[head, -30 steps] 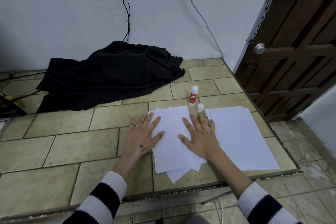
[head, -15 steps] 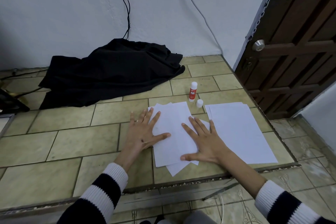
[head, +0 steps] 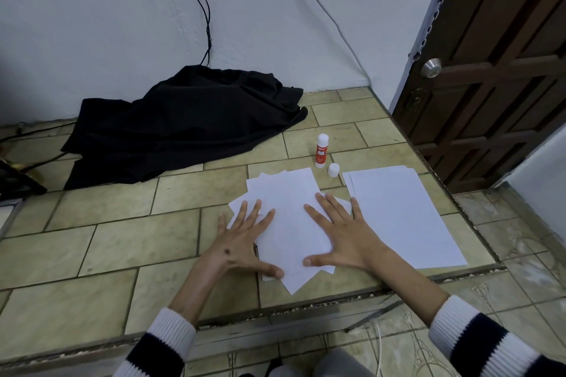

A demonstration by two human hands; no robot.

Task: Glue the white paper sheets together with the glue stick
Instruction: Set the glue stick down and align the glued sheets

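Fanned white paper sheets (head: pixel 288 223) lie on the tiled tabletop (head: pixel 122 242), left hand (head: pixel 242 242) and right hand (head: pixel 346 239) pressing flat, fingers straight and spread. Beyond them stands the uncapped glue stick (head: pixel 321 151), round cap (head: pixel 333 169) beside; a neat stack (head: pixel 401 214) lies right.

Crumpled black cloth (head: pixel 186 122) lies on the tiled surface (head: pixel 92 242) against the white wall (head: pixel 122 9). Black cables (head: pixel 203 6) hang above it. Brown wooden door (head: pixel 502 76), metal knob (head: pixel 431 67), at right.

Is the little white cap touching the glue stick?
Apart. In the head view the cap stands on the tile just right of the glue stick, with a strip of bare tile showing between them.
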